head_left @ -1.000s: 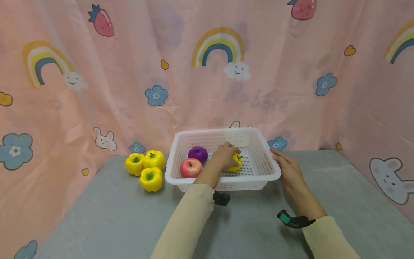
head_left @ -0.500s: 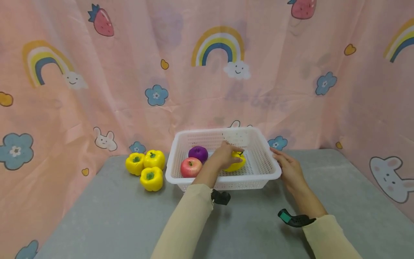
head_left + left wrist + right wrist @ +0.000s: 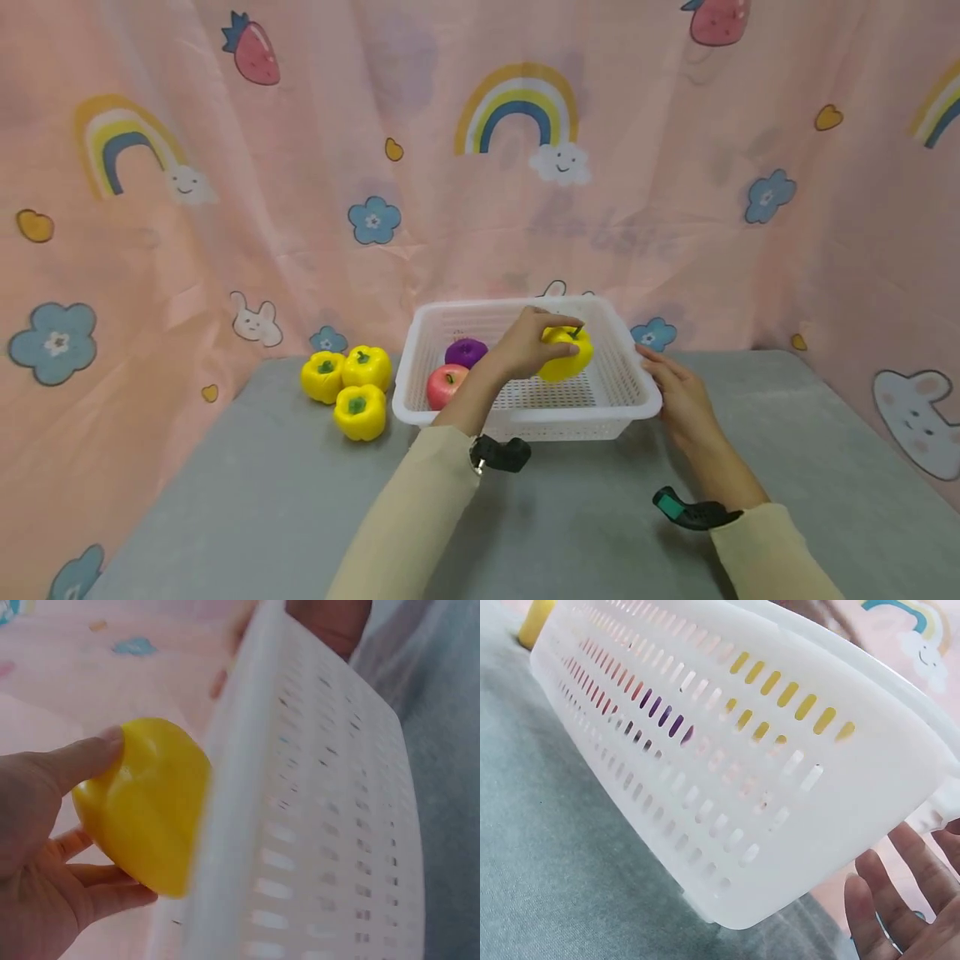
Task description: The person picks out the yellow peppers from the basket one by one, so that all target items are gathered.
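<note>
My left hand (image 3: 525,342) holds a yellow bell pepper (image 3: 567,354) inside the white plastic basket (image 3: 517,414), raised off its floor. In the left wrist view, the thumb lies on one side of the pepper (image 3: 146,806) and the fingers on the other. My right hand (image 3: 682,400) touches the basket's right end with fairly straight fingers; in the right wrist view, those fingers (image 3: 900,900) lie at the outer corner below the rim. In the basket's left half are a red apple (image 3: 444,385), partly behind my left forearm, and a dark purple round fruit or vegetable (image 3: 465,352).
Three more yellow bell peppers, including the front one (image 3: 361,412), stand grouped on the grey table (image 3: 247,500) left of the basket. Behind the table hangs a pink patterned curtain (image 3: 315,125). Both wrists wear dark straps (image 3: 501,454).
My left hand has taken hold of the pepper and raised it from the basket floor, up and to the right. The right hand stays at the basket's end. The head view has shifted slightly.
</note>
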The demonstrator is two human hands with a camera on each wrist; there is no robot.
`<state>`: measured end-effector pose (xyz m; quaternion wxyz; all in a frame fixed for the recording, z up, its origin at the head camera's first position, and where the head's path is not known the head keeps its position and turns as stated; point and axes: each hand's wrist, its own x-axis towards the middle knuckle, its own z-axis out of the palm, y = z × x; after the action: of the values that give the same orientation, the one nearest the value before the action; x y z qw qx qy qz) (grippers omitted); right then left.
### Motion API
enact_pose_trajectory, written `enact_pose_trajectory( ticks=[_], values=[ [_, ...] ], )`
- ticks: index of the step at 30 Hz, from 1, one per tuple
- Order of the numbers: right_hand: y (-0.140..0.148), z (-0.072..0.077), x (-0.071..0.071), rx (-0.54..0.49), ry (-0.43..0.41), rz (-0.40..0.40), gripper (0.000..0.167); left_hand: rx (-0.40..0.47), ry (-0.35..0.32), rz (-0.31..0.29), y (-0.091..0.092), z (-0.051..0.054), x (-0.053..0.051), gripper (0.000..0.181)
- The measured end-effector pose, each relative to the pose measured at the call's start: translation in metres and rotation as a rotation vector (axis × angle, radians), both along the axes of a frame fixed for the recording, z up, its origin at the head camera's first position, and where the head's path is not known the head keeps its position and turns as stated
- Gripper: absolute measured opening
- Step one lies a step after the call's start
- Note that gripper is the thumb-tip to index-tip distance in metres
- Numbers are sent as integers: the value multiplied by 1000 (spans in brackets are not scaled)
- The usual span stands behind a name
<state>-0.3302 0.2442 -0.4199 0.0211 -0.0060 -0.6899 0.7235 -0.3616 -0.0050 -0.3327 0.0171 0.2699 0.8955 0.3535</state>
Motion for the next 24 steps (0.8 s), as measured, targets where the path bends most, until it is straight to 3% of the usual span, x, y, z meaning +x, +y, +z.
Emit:
enact_pose_trajectory(
  ticks=[5,10,17,24],
  values=[
    [1,0,-1,-5,-17,12,63,142,3,-32,-12,17,28,44],
    [1,-1,-3,-36,-15,22,64,240,16,-16,-30,23,49,43],
    [0,-2,-2,-45,14,25,63,389,25,21,-60,20,62,45],
    [0,-2,-1,-43,9,18,61,425,52,83,-92,15,69,45]
  ],
)
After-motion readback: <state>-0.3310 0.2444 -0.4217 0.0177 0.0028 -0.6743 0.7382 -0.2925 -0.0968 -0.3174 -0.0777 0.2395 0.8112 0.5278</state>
